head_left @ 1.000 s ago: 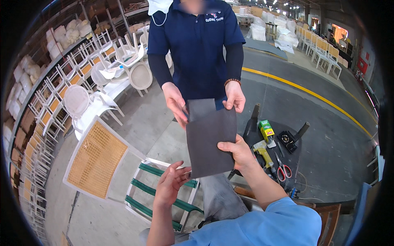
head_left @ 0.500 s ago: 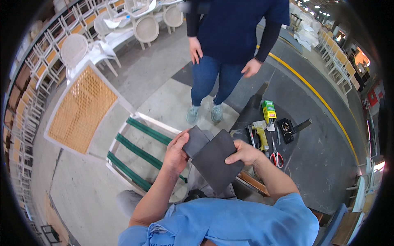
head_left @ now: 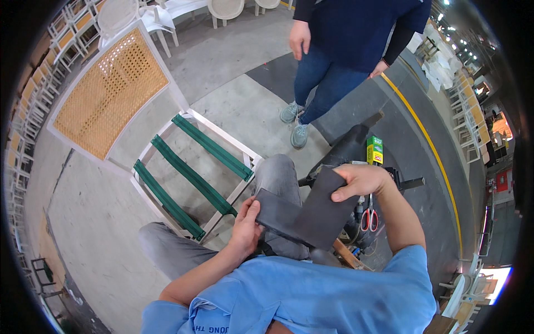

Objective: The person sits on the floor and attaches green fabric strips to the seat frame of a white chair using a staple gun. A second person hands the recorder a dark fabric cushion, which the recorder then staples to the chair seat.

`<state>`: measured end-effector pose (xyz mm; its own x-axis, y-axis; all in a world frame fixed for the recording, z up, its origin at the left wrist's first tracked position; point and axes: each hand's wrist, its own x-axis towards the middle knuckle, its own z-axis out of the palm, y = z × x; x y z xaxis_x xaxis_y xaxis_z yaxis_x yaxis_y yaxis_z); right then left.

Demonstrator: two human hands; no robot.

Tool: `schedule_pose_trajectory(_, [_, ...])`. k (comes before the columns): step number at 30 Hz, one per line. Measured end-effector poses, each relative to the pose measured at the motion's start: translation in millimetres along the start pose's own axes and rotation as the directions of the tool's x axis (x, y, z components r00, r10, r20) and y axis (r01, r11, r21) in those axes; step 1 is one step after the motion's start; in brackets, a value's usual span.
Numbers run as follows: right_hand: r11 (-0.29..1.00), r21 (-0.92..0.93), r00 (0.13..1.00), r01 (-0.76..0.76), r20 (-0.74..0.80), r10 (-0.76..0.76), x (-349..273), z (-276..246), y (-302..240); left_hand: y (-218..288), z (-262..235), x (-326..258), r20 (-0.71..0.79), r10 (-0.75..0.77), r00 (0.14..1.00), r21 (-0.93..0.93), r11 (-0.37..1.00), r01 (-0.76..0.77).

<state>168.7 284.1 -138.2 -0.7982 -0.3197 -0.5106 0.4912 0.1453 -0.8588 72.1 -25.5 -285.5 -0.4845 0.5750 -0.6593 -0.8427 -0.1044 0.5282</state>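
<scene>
- Head view: two dark sheets are held up over the lap, a left sheet (head_left: 276,210) and a right sheet (head_left: 322,211), overlapping in the middle; whether they are joined, I cannot tell.
- Left hand (head_left: 245,227) pinches the outer edge of the left sheet, thumb on top.
- Right hand (head_left: 362,181) pinches the right sheet near its upper corner, thumb flat on the face and fingers behind.
- To the left stands a pale chair frame (head_left: 250,154) with three green straps (head_left: 192,186) across its seat and a woven cane back (head_left: 114,92).
- Red-handled scissors (head_left: 369,220) lie just beside the right forearm; a green and yellow box (head_left: 375,150) is beyond the right hand.
- A co-worker (head_left: 361,33) in dark clothes stands ahead, arms lowered.
</scene>
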Motion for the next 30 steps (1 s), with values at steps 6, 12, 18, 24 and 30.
schedule_pose_trajectory(6, [0.967, 0.254, 0.986, -0.034, 0.166, -0.009, 85, 12, 7, 8, -19, 18, 0.232, 0.256, 0.938, 0.429, 0.839, -0.335])
schedule_pose_trajectory(12, [0.867, 0.475, 0.956, -0.153, 0.293, 0.008, 138, 25, 27, 33, -42, 36, 0.42, -0.104, 0.902, 0.087, 0.993, 0.074])
schedule_pose_trajectory(18, [0.899, 0.377, 0.928, -0.222, 0.363, 0.077, 159, 27, 16, 56, -40, 35, 0.478, -0.261, 0.839, 0.189, 0.963, 0.192])
schedule_pose_trajectory(24, [0.938, 0.311, 0.94, -0.154, 0.337, 0.042, 160, 34, 9, 64, -38, 40, 0.446, -0.279, 0.85, 0.125, 0.96, 0.249])
schedule_pose_trajectory(30, [0.92, 0.32, 0.936, -0.228, 0.334, 0.116, 122, 17, 7, 57, -33, 43, 0.344, -0.263, 0.901, 0.013, 0.961, 0.275])
